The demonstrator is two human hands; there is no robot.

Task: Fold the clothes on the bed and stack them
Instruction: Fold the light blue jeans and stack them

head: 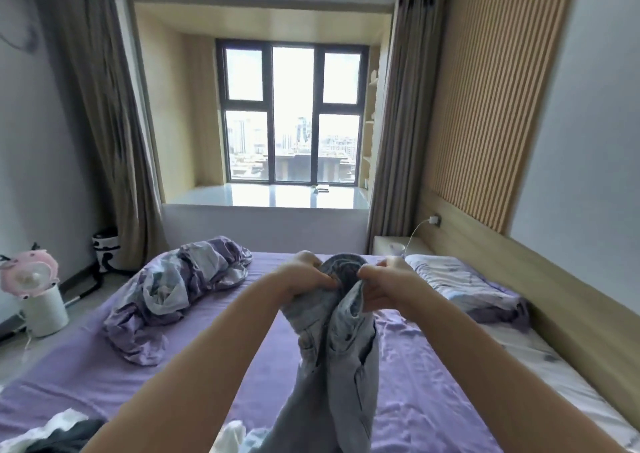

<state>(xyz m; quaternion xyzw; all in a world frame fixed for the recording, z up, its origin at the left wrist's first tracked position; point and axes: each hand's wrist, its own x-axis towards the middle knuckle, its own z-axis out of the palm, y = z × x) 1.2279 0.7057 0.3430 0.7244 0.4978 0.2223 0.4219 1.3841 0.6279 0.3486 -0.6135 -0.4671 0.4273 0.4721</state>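
I hold a pair of light blue jeans (341, 341) up in front of me over the purple bed (415, 383). My left hand (304, 279) grips the waistband on its left side and my right hand (384, 284) grips it on the right, the two hands close together. The jeans hang down from my hands, bunched, with the legs trailing toward the bottom edge of the view. More loose clothes, white (59, 425) and dark (69, 440), lie at the bed's near left corner, and a white piece (232, 433) shows beside the jeans' legs.
A crumpled purple-patterned duvet (173, 290) lies on the bed's left half. A pillow (464, 290) rests at the right by the wooden headboard (554, 307). On the floor at the left stand a pink fan on a white bin (38, 293). A window bay (291, 113) is ahead.
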